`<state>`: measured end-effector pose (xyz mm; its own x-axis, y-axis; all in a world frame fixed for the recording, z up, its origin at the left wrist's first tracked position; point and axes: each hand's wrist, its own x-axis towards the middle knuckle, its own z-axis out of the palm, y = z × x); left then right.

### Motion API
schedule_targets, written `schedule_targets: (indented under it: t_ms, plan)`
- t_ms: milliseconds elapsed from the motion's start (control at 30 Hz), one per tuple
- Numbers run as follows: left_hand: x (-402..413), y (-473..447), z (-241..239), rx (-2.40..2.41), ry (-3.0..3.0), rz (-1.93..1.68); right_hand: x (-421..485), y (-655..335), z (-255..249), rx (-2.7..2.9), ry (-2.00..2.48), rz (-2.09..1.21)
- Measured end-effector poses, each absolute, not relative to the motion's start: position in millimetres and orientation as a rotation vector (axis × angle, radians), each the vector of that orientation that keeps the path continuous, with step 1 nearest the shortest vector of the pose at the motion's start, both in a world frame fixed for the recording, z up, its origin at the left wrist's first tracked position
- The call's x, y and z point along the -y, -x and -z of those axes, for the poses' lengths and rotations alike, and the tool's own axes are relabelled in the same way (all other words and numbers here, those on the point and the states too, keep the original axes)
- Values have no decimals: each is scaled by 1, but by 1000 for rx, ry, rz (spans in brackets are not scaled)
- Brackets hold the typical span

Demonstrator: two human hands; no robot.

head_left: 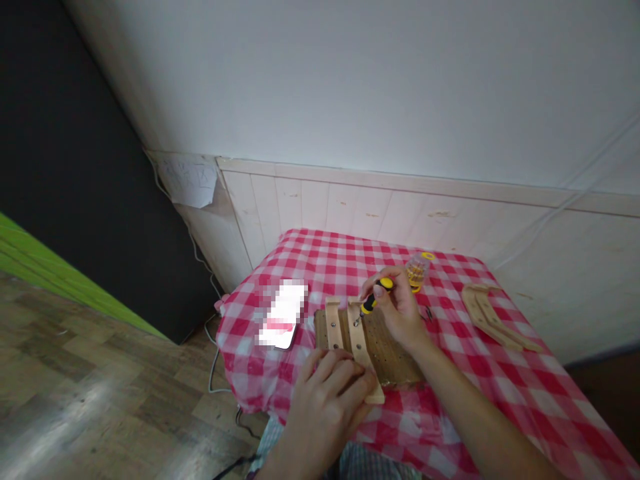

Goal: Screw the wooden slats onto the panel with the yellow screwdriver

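My right hand (397, 310) grips a small yellow and black screwdriver (371, 304) slantwise. Its tip meets a screw (357, 324) in the upper part of a pale curved wooden strip (359, 339). To the left of it lies a second such strip (333, 328), with a screw showing near its upper end and a hole below. Both rest on a brown wooden board (395, 360) dotted with small holes. With bent fingers, my left hand (330, 393) holds the strips near their lower ends, hiding part of them.
On the checked tablecloth (345, 260) a phone with a bright, blurred screen (284, 313) lies to the left. Beyond my right hand is a clear container with yellow parts (418, 268). Several dark screws (427, 313) lie nearby. More curved wooden strips (493, 317) are at the right.
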<state>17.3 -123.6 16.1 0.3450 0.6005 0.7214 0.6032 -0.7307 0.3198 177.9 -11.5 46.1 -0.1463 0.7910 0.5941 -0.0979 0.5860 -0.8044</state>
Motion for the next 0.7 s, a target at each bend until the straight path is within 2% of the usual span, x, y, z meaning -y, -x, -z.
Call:
schedule_targets:
  t_ms: [233, 367, 600, 700]
  plan:
    - [102, 12, -46, 1187, 2954, 1310, 14, -173, -41, 1472, 560, -856]
    - [61, 15, -59, 1391, 2780, 1435, 16, -171, -40, 1448, 538, -844]
    - [17, -3, -59, 1248, 2988, 914, 17, -169, -37, 1413, 568, -784]
    - [14, -4, -60, 1251, 2994, 834, 17, -171, -36, 1421, 601, -767]
